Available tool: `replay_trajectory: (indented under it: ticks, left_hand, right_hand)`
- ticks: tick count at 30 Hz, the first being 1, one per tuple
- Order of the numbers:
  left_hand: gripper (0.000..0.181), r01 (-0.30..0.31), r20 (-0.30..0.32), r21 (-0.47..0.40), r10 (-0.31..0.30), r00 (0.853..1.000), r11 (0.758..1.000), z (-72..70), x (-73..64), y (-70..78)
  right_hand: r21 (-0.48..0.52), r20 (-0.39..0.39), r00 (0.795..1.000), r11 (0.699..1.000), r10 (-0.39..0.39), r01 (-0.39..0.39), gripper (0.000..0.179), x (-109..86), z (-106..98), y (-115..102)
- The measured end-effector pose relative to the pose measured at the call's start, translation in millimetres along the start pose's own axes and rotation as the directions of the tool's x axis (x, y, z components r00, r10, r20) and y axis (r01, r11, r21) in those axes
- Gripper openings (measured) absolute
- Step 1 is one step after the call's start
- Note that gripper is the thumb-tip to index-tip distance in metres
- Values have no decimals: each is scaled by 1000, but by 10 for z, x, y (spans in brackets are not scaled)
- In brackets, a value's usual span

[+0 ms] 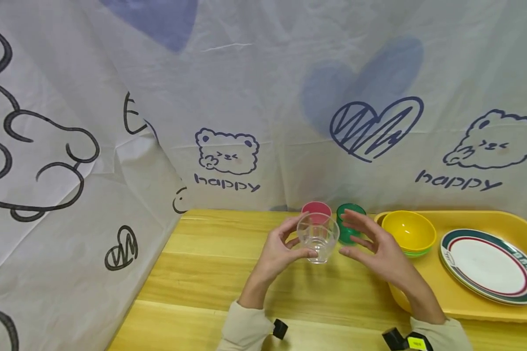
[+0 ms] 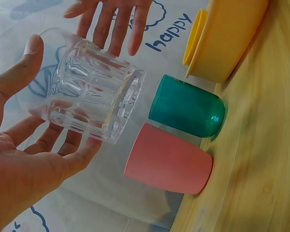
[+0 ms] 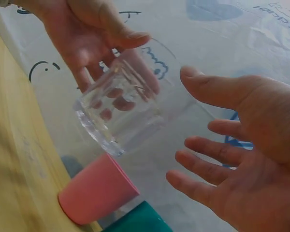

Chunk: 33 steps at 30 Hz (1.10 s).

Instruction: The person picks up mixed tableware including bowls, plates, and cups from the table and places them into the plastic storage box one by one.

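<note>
On our left, a white printed cloth (image 1: 70, 195) hangs along the edge of the pale wooden bench (image 1: 211, 273), whose near-left boards lie bare. We count one clear ribbed glass tumbler (image 1: 318, 237), raised above the bench, grasped by our left hand (image 1: 277, 252) with thumb and fingers curled round its sides. Behind it stand two plastic cups, one pink (image 1: 316, 210) and one green (image 1: 349, 225), just beside each other. Our right hand (image 1: 379, 248) hovers just right of the tumbler, fingers spread and released, not touching it. Further right, one yellow tray (image 1: 487, 307) carries a yellow bowl (image 1: 408, 231) and one white plate with a striped rim (image 1: 492, 267).
</note>
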State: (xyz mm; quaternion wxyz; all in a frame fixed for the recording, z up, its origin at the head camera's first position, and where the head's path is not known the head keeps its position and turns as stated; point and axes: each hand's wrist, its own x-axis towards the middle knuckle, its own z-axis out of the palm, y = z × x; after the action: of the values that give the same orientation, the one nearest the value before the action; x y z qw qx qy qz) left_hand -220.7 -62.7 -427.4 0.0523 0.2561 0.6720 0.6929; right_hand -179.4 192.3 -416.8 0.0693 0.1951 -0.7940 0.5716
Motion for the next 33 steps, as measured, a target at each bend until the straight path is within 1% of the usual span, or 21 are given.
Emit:
replay_trajectory:
  ticks: [4, 7, 12, 15, 19, 23, 29, 33]
  left_hand:
    - [71, 12, 19, -7, -12, 1000, 1000, 7, -1, -7]
    - [72, 10, 31, -7, -9, 999, 1000, 18, 6, -13]
    - [75, 0, 87, -33, 3, 996, 999, 24, 11, -27]
    - [77, 14, 112, -44, -9, 994, 999, 28, 7, -32]
    - [77, 38, 123, -41, -33, 992, 998, 36, 5, -35]
    - [76, 50, 134, -44, -43, 990, 998, 40, 3, -46]
    - [78, 69, 146, -47, -61, 987, 997, 59, -9, -42]
    - [78, 65, 168, -48, -56, 984, 997, 76, 7, -35]
  right_hand:
    - [15, 34, 999, 1000, 2, -3, 78, 13, 58, 0]
    - [22, 56, 998, 999, 31, -33, 81, 19, 85, -7]
    - [19, 83, 995, 998, 60, -62, 86, 34, 124, -6]
    - [17, 89, 995, 999, 49, -50, 87, 36, 144, 1]
    - [14, 94, 995, 999, 43, -45, 86, 27, 161, 1]
    - [23, 94, 994, 998, 52, -55, 84, 22, 164, 9]
    - [22, 88, 992, 996, 89, -91, 84, 14, 146, 6]
    - [1, 76, 990, 993, 117, -117, 82, 10, 112, -9]
